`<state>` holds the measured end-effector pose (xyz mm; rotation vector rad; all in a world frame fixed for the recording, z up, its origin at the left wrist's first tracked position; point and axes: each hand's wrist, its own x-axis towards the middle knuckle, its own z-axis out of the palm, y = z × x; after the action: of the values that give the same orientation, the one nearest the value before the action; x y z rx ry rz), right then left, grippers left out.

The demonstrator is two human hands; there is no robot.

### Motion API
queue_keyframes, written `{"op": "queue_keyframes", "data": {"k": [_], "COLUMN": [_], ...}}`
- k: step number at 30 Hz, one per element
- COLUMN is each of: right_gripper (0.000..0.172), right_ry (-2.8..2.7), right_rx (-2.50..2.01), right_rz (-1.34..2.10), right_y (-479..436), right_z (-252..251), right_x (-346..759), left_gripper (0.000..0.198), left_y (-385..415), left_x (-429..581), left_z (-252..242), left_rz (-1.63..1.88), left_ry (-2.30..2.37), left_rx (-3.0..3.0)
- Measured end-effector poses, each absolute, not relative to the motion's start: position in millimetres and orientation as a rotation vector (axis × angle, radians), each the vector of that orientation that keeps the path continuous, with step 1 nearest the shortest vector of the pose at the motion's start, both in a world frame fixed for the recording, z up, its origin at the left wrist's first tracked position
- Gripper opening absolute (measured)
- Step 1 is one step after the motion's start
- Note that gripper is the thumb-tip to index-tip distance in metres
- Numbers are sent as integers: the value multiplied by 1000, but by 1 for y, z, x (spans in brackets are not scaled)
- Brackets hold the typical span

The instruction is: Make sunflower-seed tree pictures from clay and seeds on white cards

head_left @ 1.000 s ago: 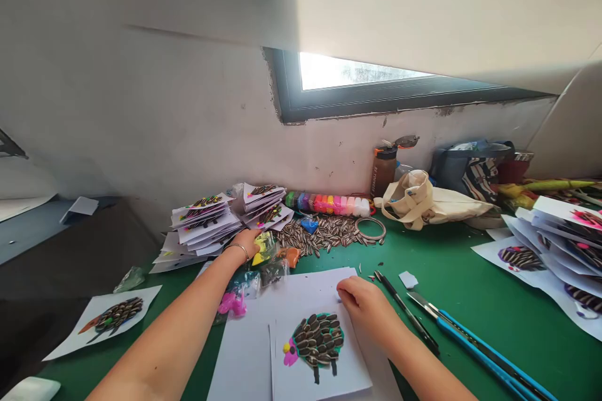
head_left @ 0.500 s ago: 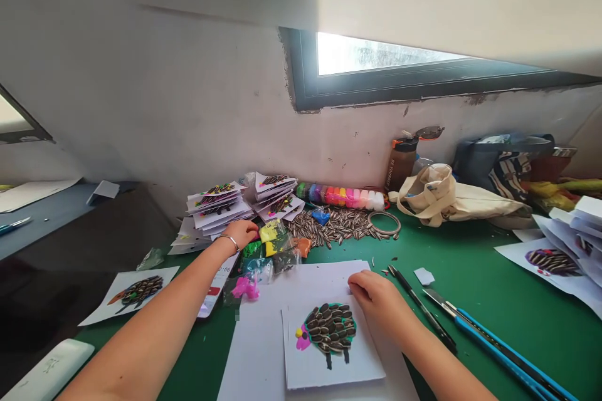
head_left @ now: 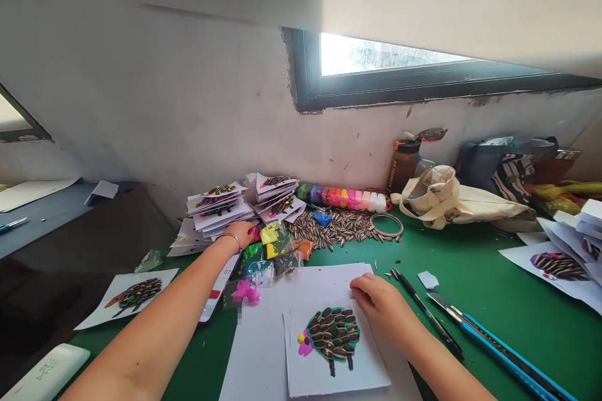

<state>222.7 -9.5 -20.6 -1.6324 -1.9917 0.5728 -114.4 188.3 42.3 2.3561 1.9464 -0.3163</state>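
Note:
My left hand reaches forward to a cluster of small clay bags; its fingers curl among them and are mostly hidden. My right hand rests with bent fingers on the upper right corner of a white card. That card carries a round animal figure made of sunflower seeds with a pink clay head. It lies on a stack of white paper. A pile of loose sunflower seeds lies beyond the bags.
The green mat holds stacks of finished cards, a row of coloured clay pots, a tape ring, a cloth bag, a bottle, a black pen, a blue knife and another seed card.
The view has swung slightly left and down. My left hand stays among the clay bags and has drawn back a little. My right hand stays on the card's corner.

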Motion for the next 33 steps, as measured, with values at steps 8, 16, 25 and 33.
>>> {"op": "queue_keyframes", "data": {"k": [8,16,25,33], "right_gripper": [25,23,22,23], "right_ry": [-2000,-2008,-2016,-2018], "right_rx": [-1612,-1607,-1631,-1619], "right_rz": [545,522,529,538], "right_y": [-10,-10,-10,-11], "right_z": [-17,-15,-17,-16], "right_x": [223,225,227,227], "left_gripper": [31,30,33,52], "left_y": [188,170,134,101], "left_x": [-92,-80,-84,-99], "left_z": [30,45,82,66], "left_rz": [-475,-253,18,-158], "left_ry": [1911,2048,2092,1882], "left_rx": [2411,2432,2365,2368]}}
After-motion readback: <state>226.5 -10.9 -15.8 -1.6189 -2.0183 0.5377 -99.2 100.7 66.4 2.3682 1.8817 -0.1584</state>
